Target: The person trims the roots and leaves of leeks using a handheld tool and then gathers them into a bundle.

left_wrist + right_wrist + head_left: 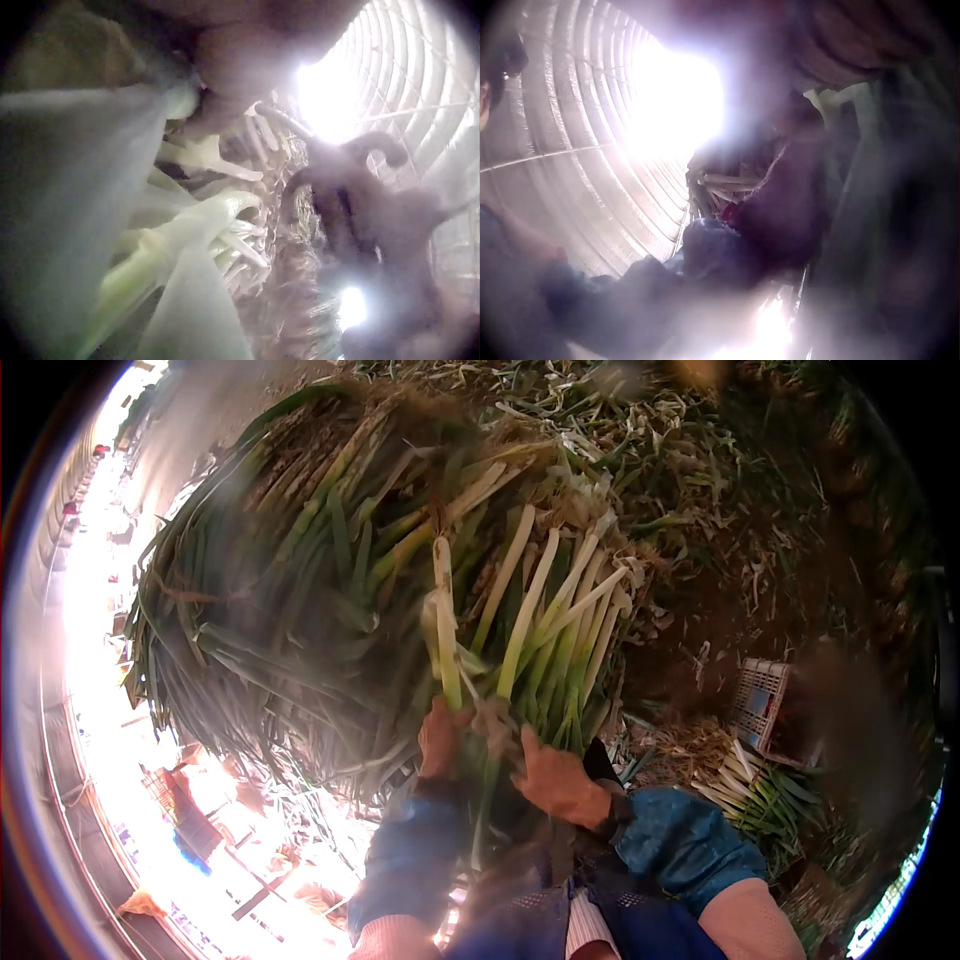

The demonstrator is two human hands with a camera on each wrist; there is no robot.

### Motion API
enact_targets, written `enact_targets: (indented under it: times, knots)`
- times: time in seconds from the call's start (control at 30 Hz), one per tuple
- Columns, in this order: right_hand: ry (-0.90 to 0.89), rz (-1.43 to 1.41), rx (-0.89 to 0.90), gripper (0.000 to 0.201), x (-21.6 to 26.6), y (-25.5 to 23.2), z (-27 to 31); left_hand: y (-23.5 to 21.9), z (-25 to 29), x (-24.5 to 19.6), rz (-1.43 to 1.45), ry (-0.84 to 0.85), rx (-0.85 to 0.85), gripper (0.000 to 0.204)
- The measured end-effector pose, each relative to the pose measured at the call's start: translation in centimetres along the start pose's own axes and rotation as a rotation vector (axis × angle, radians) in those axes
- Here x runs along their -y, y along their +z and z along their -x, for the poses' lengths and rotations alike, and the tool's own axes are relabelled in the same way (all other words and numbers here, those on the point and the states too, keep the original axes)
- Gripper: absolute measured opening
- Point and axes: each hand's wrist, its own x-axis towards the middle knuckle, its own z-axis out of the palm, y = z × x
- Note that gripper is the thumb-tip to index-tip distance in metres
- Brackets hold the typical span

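Note:
My left hand (440,740) grips a leek (444,610) around its green part, with the pale shaft pointing up and away. In the left wrist view, blurred fingers (232,71) curl at the top edge near pale leek stalks (199,221). Just to the right, my right hand (560,780) is level with the left, index finger extended toward the leaves. The left wrist view shows that right hand (367,202) with its fingers bent and apart, nothing visible between them. A green leaf (484,800) hangs down between the two hands.
A large heap of leeks (290,620) spreads to the left and ahead. Several cleaned leeks (560,620) lie side by side before the right hand. At the right are a plastic crate (760,705) and a leek bundle (765,795). Peelings (640,450) litter the ground beyond.

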Motion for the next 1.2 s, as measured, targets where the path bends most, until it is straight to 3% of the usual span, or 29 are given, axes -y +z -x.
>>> enact_targets:
  times: [0.07, 0.17, 0.27, 0.37, 0.47, 0.6, 0.7, 0.8, 1.1, 1.2]
  knots:
    - [0.071, 0.019, 0.106, 0.069, 0.1, 0.3, 0.8, 0.0, 0.9, 0.8, 0.041, -0.014, 0.037, 0.044]
    - [-0.05, 0.085, -0.084, 0.068, -1.5, 2.0, -3.0, 1.1, 2.6, 2.5, 0.128, 0.021, 0.034, 0.039]
    - [0.005, 0.08, -0.118, 0.067, -0.6, -0.4, -7.4, 2.9, 4.1, 5.7, 0.102, -0.087, 0.059, 0.039]
    - [-0.006, 0.106, -0.158, 0.067, -1.2, -0.3, -7.8, 4.1, 4.5, 6.9, 0.095, -0.099, 0.019, 0.042]
    - [0.015, 0.073, 0.007, 0.068, -0.7, 0.9, -3.7, 4.4, 4.4, 7.5, 0.172, -0.04, 0.056, 0.045]
    - [-0.012, 0.115, 0.024, 0.067, -1.1, 2.2, -1.7, 3.6, 5.2, 6.2, 0.11, -0.061, 0.05, 0.047]
    - [0.002, 0.172, -0.09, 0.05, -1.0, 1.8, -4.8, 3.3, 5.5, 5.2, 0.037, -0.084, 0.025, 0.048]
    - [-0.036, 0.11, -0.16, 0.064, -1.0, 1.0, -7.2, 3.7, 5.2, 5.3, -0.039, -0.11, 0.032, 0.048]
    - [0.011, 0.107, 0.004, 0.054, -0.6, 0.8, -2.1, 2.4, 6.2, 1.9, -0.104, -0.127, 0.083, 0.047]
    - [0.038, 0.093, -0.096, 0.065, -1.9, 1.1, -4.3, 2.4, 6.5, 0.9, -0.199, -0.201, 0.071, 0.046]
